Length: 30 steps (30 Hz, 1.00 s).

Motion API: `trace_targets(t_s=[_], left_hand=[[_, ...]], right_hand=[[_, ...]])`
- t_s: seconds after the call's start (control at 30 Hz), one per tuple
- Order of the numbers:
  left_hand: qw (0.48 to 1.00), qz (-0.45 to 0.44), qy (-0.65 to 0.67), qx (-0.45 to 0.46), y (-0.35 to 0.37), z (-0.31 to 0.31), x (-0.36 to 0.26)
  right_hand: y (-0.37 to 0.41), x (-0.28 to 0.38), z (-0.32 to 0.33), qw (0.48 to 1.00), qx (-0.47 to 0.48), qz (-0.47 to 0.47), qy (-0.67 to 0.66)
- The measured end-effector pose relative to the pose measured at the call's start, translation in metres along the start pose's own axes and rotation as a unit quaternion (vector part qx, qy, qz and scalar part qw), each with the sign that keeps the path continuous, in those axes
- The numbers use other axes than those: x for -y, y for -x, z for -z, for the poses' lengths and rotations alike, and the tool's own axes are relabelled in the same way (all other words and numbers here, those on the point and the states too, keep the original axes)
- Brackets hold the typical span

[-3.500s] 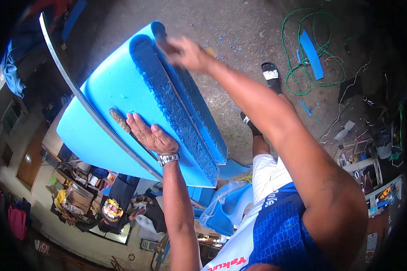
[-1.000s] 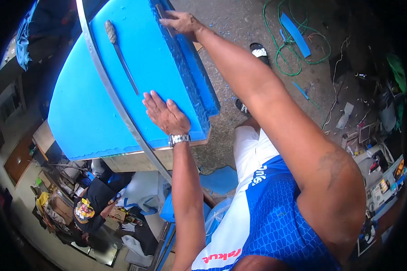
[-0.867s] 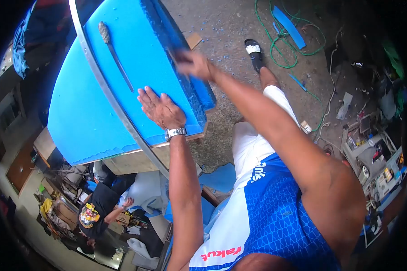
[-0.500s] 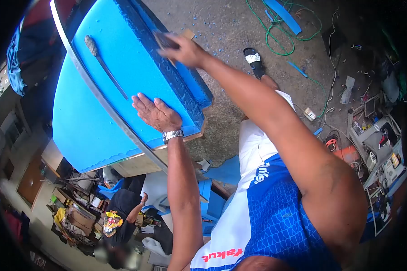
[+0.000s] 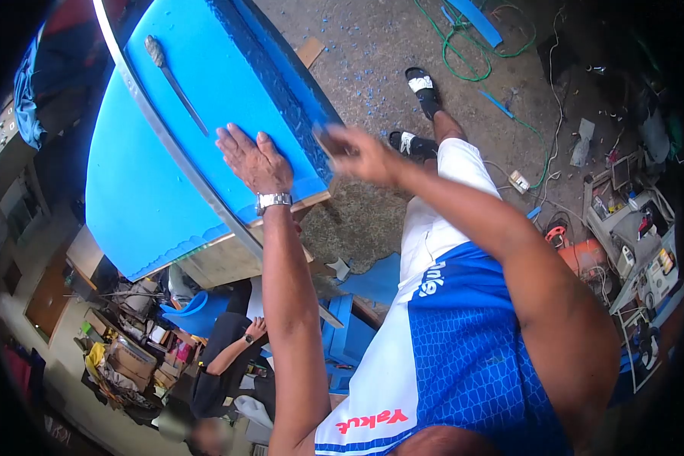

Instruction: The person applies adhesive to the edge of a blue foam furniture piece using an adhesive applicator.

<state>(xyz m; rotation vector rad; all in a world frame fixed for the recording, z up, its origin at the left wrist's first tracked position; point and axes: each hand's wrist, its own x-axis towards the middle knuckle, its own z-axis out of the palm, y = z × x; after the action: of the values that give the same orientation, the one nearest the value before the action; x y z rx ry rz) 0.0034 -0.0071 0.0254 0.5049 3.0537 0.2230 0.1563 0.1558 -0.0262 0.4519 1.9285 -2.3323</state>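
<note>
A large bright blue foam block with a curved outline fills the upper left. My left hand, with a metal watch at its wrist, lies flat on its top face, fingers stretched and holding nothing. At the block's rough, dark-streaked side, my right hand is closed around a small dark block; motion blur hides its exact kind. A long thin blade with a wrapped handle rests on the foam beyond my left hand. A long bent metal strip runs across the foam to its near edge.
Blue crumbs and a wooden scrap lie on the concrete floor. A green cord and a power strip are to the right. Another person is at the lower left beside cluttered boxes. A cluttered shelf stands at right.
My right hand has moved down along the foam's side toward its near corner with the dark block. My left hand stays flat on the foam. The other person's arm has shifted.
</note>
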Motion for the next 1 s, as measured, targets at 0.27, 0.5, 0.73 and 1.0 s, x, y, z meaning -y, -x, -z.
trace_targets(t_s=[0.27, 0.5, 0.73, 1.0], left_hand=[[0.999, -0.031, -0.021, 0.000, 0.007, -0.002, 0.007], [0.999, -0.024, -0.028, 0.007, 0.009, -0.002, 0.008], [0.999, -0.023, -0.037, 0.012, 0.006, -0.003, 0.008], [0.999, -0.026, -0.043, 0.005, 0.005, -0.004, 0.005]], right_hand=[[-0.047, 0.007, -0.023, 0.988, -0.040, 0.118, 0.090], [0.065, -0.012, -0.014, 0.999, 0.038, -0.020, 0.031], [0.003, -0.020, -0.047, 0.992, -0.067, 0.062, 0.088], [0.019, -0.021, -0.017, 0.999, -0.030, -0.033, -0.005]])
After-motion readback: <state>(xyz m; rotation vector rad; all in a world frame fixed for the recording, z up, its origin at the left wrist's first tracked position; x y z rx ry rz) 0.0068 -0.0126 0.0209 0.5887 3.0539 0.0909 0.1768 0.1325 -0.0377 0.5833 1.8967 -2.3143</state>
